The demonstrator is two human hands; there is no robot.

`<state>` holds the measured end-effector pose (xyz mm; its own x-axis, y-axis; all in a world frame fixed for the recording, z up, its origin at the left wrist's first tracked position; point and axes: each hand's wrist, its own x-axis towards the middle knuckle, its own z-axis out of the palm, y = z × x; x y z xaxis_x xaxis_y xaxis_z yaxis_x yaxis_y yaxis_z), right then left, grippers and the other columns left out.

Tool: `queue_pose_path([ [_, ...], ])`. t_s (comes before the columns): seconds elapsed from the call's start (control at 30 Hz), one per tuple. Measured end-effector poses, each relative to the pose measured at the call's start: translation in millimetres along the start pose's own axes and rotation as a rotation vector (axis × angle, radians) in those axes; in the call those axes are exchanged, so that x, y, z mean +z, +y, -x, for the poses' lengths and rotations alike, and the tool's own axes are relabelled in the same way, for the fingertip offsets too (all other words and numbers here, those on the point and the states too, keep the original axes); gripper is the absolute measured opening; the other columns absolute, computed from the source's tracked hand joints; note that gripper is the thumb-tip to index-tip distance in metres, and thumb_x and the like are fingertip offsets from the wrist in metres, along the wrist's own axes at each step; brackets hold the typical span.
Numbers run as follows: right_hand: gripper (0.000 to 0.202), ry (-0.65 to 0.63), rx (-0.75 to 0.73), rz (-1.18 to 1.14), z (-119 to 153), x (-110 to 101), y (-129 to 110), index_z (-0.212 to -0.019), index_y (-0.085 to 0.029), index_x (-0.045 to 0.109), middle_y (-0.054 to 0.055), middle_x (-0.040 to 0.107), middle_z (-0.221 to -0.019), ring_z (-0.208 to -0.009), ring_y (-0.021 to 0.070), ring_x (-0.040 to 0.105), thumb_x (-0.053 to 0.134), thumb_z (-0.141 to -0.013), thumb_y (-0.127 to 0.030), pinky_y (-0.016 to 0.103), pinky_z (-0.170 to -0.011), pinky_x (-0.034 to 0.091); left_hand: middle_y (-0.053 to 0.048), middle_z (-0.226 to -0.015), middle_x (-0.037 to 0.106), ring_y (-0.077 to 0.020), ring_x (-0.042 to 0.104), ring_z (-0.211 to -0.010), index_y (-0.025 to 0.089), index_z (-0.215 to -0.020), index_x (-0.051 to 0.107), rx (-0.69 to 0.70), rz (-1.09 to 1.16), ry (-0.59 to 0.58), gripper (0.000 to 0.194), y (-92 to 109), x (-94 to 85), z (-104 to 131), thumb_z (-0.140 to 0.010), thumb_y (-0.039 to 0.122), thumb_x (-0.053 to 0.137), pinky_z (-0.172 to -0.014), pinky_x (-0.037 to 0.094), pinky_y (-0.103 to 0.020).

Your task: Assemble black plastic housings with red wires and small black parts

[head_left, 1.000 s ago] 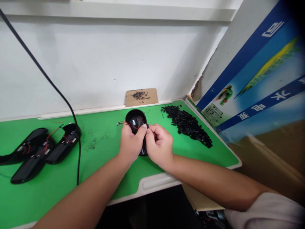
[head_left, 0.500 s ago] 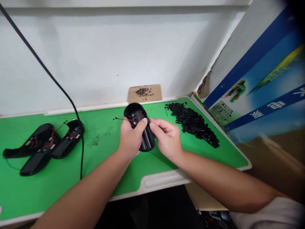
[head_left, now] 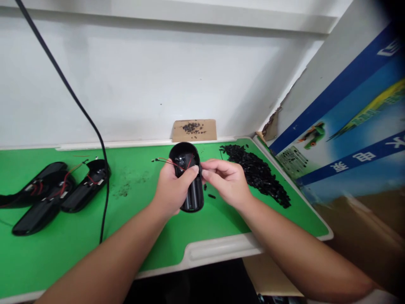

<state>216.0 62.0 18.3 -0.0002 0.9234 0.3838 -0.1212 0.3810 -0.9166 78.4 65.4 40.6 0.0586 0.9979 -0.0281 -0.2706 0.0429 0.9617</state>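
Observation:
A long black plastic housing [head_left: 193, 195], rounded at its ends, is held upright over the table, its hollow inside facing me. My left hand [head_left: 172, 188] is closed around its left side, thumb pressed on the inside. Thin red and black wires [head_left: 164, 160] stick out past that hand to the left. At the housing's right edge my right hand [head_left: 226, 179] is closed, thumb and forefinger pinched together; what lies between them, if anything, is too small to make out. Below those fingertips, a small black piece [head_left: 211, 196] lies on the green surface.
Several similar wired black housings [head_left: 85, 192] lie at the left. A heap of small black parts [head_left: 259, 173] spreads at the right. Tiny dark bits sit on a cardboard piece [head_left: 177, 134] by the wall. A black cable [head_left: 85, 112] hangs across the left side.
Small black pieces now show on the table beside the housing, under my right hand. My right hand has shifted slightly away from the housing's edge. The view has moved a little.

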Motion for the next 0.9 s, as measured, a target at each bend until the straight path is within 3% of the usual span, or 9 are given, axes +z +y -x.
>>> queue_pose_path([
  [0.23, 0.012, -0.066, 0.044, -0.114, -1, -3, 2, -0.082, -0.024, 0.076, 0.001, 0.069, -0.084, -0.060, 0.0116, 0.062, 0.079, -0.072, -0.031, 0.030, -0.059, 0.057, 0.001, -0.079, 0.063, -0.0143, 0.062, -0.062, 0.019, -0.097, 0.054, -0.017, 0.042, -0.042, 0.034, -3, -5.2, 1, -0.070, 0.027, 0.073, -0.058, 0.052, -0.029],
  [0.43, 0.018, -0.043, 0.325, -0.382, 0, 1, 8, -0.082, -0.024, 0.073, -0.003, 0.067, -0.069, -0.055, 0.0093, 0.059, 0.081, -0.071, -0.036, 0.025, -0.058, 0.053, 0.001, -0.079, 0.062, -0.0133, 0.059, -0.067, 0.017, -0.095, 0.055, 0.003, -0.005, -0.054, 0.033, -1, -7.2, 1, -0.069, 0.026, 0.073, -0.063, 0.050, -0.027],
  [0.7, 0.039, -0.179, 0.372, -0.366, 2, 8, 6, -0.108, -0.025, 0.067, 0.006, 0.071, -0.107, -0.093, 0.0209, 0.067, 0.072, -0.078, -0.048, 0.039, -0.084, 0.054, -0.002, -0.087, 0.066, -0.0165, 0.061, -0.078, 0.016, -0.099, 0.059, -0.034, 0.019, -0.064, 0.038, -2, -8.0, 4, -0.067, 0.026, 0.076, -0.070, 0.050, -0.029],
  [0.9, 0.039, -0.182, 0.431, -0.420, 5, 12, 7, -0.117, -0.028, 0.061, 0.004, 0.069, -0.114, -0.094, 0.0198, 0.067, 0.066, -0.082, -0.046, 0.036, -0.083, 0.055, -0.001, -0.086, 0.065, -0.0152, 0.061, -0.073, 0.018, -0.102, 0.058, -0.119, 0.059, -0.083, 0.039, -5, -7.2, 2, -0.068, 0.028, 0.075, -0.070, 0.050, -0.030],
])
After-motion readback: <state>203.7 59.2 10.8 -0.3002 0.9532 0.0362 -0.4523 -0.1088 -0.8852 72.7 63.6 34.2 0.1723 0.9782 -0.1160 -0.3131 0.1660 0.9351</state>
